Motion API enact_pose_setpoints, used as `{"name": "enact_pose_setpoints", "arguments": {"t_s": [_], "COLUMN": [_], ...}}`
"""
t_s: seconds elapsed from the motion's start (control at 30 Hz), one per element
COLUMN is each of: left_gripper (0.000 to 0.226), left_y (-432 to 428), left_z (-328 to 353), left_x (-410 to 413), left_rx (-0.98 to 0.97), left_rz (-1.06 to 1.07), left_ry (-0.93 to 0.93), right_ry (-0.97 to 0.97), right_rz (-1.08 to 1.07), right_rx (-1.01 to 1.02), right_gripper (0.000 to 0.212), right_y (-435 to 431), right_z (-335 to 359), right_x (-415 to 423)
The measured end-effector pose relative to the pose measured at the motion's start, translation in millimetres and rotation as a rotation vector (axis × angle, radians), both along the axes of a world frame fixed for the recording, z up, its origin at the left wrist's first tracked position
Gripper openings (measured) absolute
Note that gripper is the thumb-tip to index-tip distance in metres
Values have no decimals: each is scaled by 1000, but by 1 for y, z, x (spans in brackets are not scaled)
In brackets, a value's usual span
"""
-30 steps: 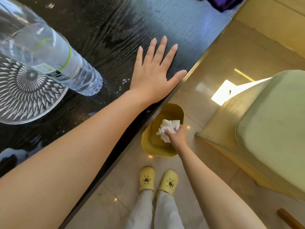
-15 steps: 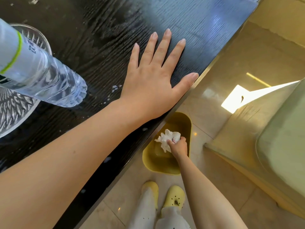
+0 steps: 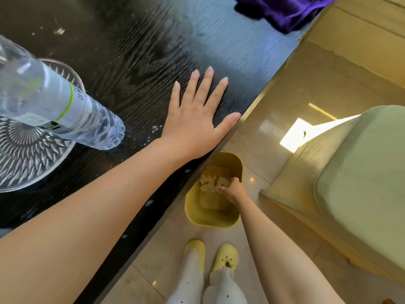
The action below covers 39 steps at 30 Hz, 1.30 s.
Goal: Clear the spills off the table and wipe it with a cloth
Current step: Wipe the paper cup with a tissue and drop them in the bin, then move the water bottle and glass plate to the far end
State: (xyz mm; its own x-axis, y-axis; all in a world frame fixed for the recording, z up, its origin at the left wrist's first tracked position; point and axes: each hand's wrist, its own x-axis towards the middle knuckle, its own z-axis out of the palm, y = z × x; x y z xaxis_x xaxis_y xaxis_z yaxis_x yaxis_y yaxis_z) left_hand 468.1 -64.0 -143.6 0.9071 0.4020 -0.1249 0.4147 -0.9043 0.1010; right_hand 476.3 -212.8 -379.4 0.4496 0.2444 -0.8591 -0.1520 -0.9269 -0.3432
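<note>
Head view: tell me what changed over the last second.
The right hand moved down into the yellow bin, taking the crumpled tissue with it. The tissue is at its fingertips, and I cannot tell whether it has been let go. The left hand stayed flat on the black table, and the water bottle did not move.

Crumpled purple cloth (image 3: 285, 12) on black table (image 3: 153, 51), far edge; scattered white droplets (image 3: 154, 129)

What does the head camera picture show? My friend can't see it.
The right hand holds a crumpled tissue inside a yellow bin on the floor, while the left hand lies flat on the wet black table. A purple cloth sits at the table's far edge.
</note>
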Motion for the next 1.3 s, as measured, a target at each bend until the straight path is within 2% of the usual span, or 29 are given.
{"name": "enact_pose_setpoints", "arguments": {"t_s": [0.2,0.4,0.67,0.87,1.2,1.3], "left_gripper": [73,71,64,61,61,59], "left_y": [2,3,-1,4,28,34], "left_z": [6,25,63,118,220,238], "left_x": [3,10,-9,-20,-37,-40], "left_rx": [-2,-37,-162,-397,-362,-378], "left_rz": [-13,-20,-34,42,-59,-33], "left_ry": [109,229,429,479,476,468], "right_ry": [57,34,4,-15,-127,-177], "right_rz": [213,253,356,379,472,508], "right_rx": [-36,-5,3,11,21,14], "right_gripper": [73,51,52,47,48,45], "right_y": [6,1,0,2,16,22], "right_z": [73,150,255,329,445,467], "right_x": [26,51,67,72,64,63]}}
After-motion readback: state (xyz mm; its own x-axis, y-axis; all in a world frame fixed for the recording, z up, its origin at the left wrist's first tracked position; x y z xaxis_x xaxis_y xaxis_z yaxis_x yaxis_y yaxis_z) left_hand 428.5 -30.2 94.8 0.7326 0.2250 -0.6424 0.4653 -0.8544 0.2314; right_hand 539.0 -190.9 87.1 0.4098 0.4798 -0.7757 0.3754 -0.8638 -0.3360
